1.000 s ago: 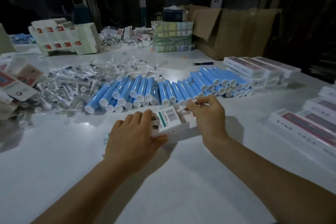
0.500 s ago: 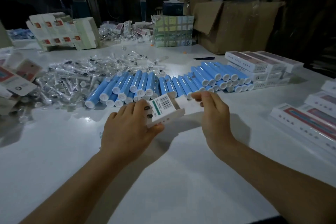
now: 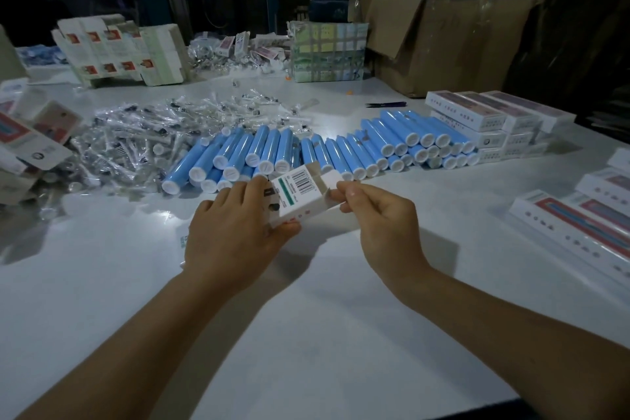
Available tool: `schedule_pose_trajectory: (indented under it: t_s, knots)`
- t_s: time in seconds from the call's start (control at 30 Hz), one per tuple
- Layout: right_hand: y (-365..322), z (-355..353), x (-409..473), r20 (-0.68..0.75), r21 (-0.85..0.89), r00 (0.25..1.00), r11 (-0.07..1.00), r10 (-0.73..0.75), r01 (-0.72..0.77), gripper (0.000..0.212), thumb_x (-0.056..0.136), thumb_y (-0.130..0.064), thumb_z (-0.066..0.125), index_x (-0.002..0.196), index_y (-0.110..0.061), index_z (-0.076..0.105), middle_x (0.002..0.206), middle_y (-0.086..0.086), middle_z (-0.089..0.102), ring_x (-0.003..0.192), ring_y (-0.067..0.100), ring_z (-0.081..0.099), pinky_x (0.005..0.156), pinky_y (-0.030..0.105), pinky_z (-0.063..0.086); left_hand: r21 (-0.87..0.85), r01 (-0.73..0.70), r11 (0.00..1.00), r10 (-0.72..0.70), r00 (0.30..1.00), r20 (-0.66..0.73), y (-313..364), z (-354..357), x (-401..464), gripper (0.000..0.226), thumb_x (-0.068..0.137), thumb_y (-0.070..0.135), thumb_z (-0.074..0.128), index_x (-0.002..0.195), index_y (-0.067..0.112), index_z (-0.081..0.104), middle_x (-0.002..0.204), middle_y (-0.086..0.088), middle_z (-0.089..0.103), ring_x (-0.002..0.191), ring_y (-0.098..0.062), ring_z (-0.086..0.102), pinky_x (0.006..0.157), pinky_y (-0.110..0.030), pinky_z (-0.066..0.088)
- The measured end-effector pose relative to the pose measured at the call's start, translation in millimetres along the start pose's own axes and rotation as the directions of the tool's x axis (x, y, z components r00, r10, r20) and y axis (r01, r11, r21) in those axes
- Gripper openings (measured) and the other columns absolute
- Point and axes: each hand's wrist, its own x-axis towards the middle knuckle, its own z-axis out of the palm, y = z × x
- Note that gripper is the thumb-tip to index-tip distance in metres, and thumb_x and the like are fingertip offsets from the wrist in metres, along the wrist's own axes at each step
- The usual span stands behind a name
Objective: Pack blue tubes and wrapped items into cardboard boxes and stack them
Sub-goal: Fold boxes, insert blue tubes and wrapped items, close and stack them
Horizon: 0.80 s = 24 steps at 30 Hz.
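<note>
We are working over a pale grey desk (image 3: 306, 334), and the landmark for everything here is the small white cardboard box with a barcode and a green stripe (image 3: 300, 193) that we are holding just above it. Our left hand (image 3: 231, 232) is wrapping its grip round the near-left end of that box, fingers curled over the top and thumb under the near edge. Our right hand (image 3: 378, 215) is pinching the box's open end flap (image 3: 332, 181) between thumb and fingertips, the other fingers folded in.

Just behind the box, a long row of light blue plastic tubes with white caps (image 3: 327, 150) is lying on the desk, caps facing us. Behind and left of the box, a heap of clear-wrapped items (image 3: 146, 136) is spreading out. Right of the box, flat white boxes with red and blue panels (image 3: 579, 225) are lying side by side, and behind-right more white boxes (image 3: 494, 119) are sitting stacked beside the tubes. Far behind the box, a large brown cardboard carton (image 3: 443, 41) is standing open, with folded printed cartons (image 3: 119, 51) far behind-left.
</note>
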Motion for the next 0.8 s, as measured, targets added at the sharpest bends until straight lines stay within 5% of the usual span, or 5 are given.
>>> schedule_pose_trajectory:
  t_s: [0.1, 0.23, 0.47, 0.7, 0.8]
  knots:
    - [0.7, 0.3, -1.5, 0.030, 0.021, 1.000, 1.000, 0.006, -0.007, 0.030, 0.096, -0.014, 0.053, 0.085, -0.037, 0.068, 0.079, -0.019, 0.071, 0.073, -0.009, 0.062, 0.063, 0.005, 0.045, 0.004, -0.010, 1.000, 0.010, 1.000, 0.001, 0.7, -0.7, -1.1, 0.067, 0.077, 0.067, 0.050, 0.125, 0.020, 0.044, 0.117, -0.002, 0.060, 0.098, -0.023, 0.057, 0.077, -0.037, 0.046]
    - [4.3, 1.1, -2.3, 0.028, -0.011, 0.999, 1.000, 0.029, -0.028, 0.025, 0.094, -0.013, 0.055, 0.116, -0.012, 0.067, 0.095, -0.002, 0.070, 0.076, -0.009, 0.062, 0.062, 0.006, 0.047, -0.002, -0.015, 1.000, 0.015, 1.000, -0.014, 4.4, -0.1, -2.2, 0.063, 0.079, 0.063, 0.059, 0.125, 0.021, 0.045, 0.118, -0.002, 0.060, 0.100, -0.022, 0.056, 0.080, -0.036, 0.045]
    - [4.7, 1.4, -3.9, 0.061, -0.077, 0.998, 0.997, 0.011, -0.006, 0.039, 0.091, -0.015, 0.060, 0.130, -0.015, 0.057, 0.074, -0.012, 0.072, 0.081, 0.004, 0.067, 0.070, 0.014, 0.054, 0.049, -0.041, 0.998, 0.042, 0.999, -0.018, 6.9, -0.1, -4.6, 0.070, 0.078, 0.060, 0.062, 0.131, 0.016, 0.046, 0.122, -0.006, 0.059, 0.104, -0.027, 0.055, 0.085, -0.040, 0.044]
    - [5.2, 7.1, 4.3, 0.130, -0.152, 0.980, 0.980, 0.149, -0.129, 0.066, 0.089, -0.017, 0.065, 0.147, -0.023, 0.033, 0.069, -0.013, 0.067, 0.064, -0.007, 0.064, 0.053, 0.010, 0.047, 0.110, -0.111, 0.988, 0.112, 0.994, -0.007, 15.9, -0.7, -11.3, 0.070, 0.077, 0.061, 0.063, 0.126, 0.012, 0.051, 0.115, -0.008, 0.062, 0.099, -0.027, 0.057, 0.082, -0.039, 0.044]
    - [5.4, 7.4, 4.4, 0.129, -0.124, 0.971, 0.975, 0.200, -0.185, 0.058, 0.089, -0.015, 0.065, 0.142, -0.022, 0.042, 0.080, -0.010, 0.065, 0.054, -0.011, 0.058, 0.049, 0.009, 0.044, 0.137, -0.132, 0.982, 0.134, 0.991, -0.006, 18.5, -0.5, -12.8, 0.069, 0.079, 0.063, 0.060, 0.126, 0.013, 0.051, 0.115, -0.006, 0.062, 0.098, -0.026, 0.057, 0.082, -0.039, 0.043]
